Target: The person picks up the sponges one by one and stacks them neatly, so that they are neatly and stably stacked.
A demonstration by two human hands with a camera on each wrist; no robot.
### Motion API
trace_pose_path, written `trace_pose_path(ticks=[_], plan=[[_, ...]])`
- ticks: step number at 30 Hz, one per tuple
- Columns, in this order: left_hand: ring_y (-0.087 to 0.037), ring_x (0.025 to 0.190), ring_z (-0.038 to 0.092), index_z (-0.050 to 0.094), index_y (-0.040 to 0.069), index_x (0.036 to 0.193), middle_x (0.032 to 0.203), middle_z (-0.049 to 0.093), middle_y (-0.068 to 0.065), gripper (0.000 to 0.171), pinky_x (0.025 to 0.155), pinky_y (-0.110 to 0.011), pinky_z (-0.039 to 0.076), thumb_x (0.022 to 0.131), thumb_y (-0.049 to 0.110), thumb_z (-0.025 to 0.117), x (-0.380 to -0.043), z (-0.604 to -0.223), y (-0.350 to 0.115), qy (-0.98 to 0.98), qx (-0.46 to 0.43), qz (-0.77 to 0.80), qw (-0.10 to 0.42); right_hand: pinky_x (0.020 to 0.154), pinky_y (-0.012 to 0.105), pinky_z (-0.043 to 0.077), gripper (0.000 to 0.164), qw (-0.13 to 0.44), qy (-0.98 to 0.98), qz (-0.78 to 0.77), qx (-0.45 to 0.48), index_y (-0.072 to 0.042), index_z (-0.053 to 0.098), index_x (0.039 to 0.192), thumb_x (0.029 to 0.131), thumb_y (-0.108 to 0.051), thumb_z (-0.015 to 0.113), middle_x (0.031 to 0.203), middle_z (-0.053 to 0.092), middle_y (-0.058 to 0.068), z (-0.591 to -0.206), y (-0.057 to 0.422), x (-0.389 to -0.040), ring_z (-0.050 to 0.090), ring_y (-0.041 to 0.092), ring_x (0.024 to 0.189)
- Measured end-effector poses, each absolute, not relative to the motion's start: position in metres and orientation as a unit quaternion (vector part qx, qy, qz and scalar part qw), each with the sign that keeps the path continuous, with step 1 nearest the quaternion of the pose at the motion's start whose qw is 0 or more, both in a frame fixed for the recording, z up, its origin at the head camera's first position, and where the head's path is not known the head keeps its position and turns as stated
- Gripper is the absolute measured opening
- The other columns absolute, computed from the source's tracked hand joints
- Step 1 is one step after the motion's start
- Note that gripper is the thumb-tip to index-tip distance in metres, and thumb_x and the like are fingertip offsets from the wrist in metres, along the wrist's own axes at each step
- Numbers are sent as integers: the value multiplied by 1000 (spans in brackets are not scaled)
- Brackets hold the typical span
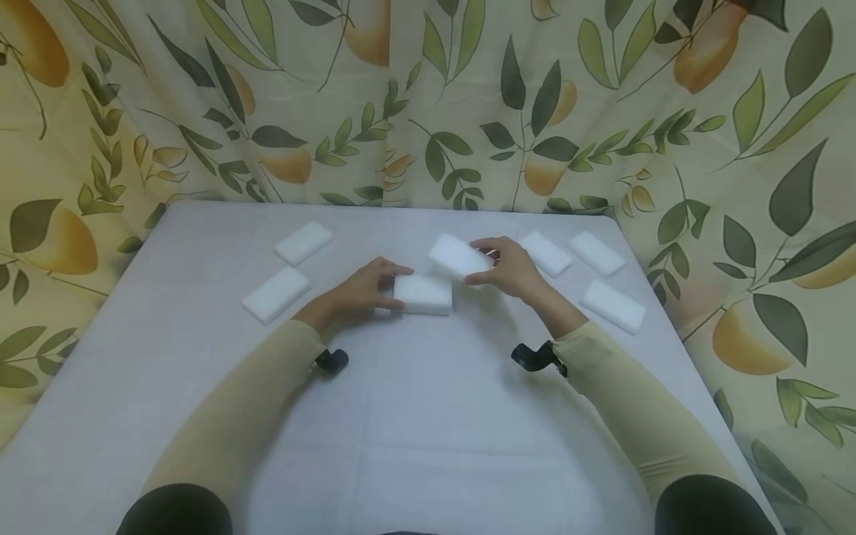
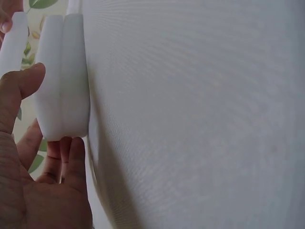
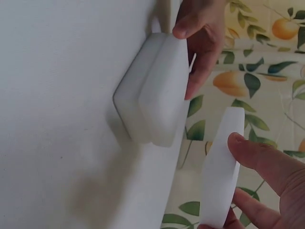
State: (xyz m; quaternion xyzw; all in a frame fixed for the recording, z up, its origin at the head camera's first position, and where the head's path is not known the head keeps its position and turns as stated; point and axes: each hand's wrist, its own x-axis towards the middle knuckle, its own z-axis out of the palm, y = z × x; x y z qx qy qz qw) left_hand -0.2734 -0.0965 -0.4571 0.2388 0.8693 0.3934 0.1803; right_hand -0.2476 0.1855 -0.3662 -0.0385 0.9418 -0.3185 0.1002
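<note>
Two white sponge blocks [image 1: 426,296] lie stacked flat on the table, one squarely on the other. My left hand [image 1: 361,290] holds the left end of this stack; the left wrist view shows the thumb on the upper block [image 2: 50,90] and fingers at the stack's end. Just above and behind the stack, a third white sponge block [image 1: 457,256] hangs tilted. My right hand [image 1: 511,271] pinches its right end between thumb and fingers, seen also in the right wrist view as a thin block [image 3: 221,171]. It is apart from the stack there.
To the left lie two loose white blocks, a far one [image 1: 303,243] and a near one [image 1: 276,295]. Three more, a block [image 1: 547,253], a corner block [image 1: 597,253] and a nearer block [image 1: 613,305], lie right. A patterned curtain [image 1: 455,104] borders the white-covered table [image 1: 428,446].
</note>
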Motion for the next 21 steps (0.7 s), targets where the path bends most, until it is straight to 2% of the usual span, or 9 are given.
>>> trace_pose_path(ticks=[14,21], plan=[[-28,135,44,51,20,143,141,46,-7,72,115,-45,33,79,32,81,-273,-458,-99,866,229,405,183,99,46,49,70,113,940,-316,-59,-8,57,136,75,-23,87,137,55,16,-366,169,-245,52,34,122],[-29,134,47,49,13,143,143,46,-9,74,115,-43,35,79,29,82,-274,-458,-99,860,225,420,184,98,46,48,70,125,939,-312,-69,-8,59,135,72,-23,88,135,55,17,-371,164,-246,52,34,120]])
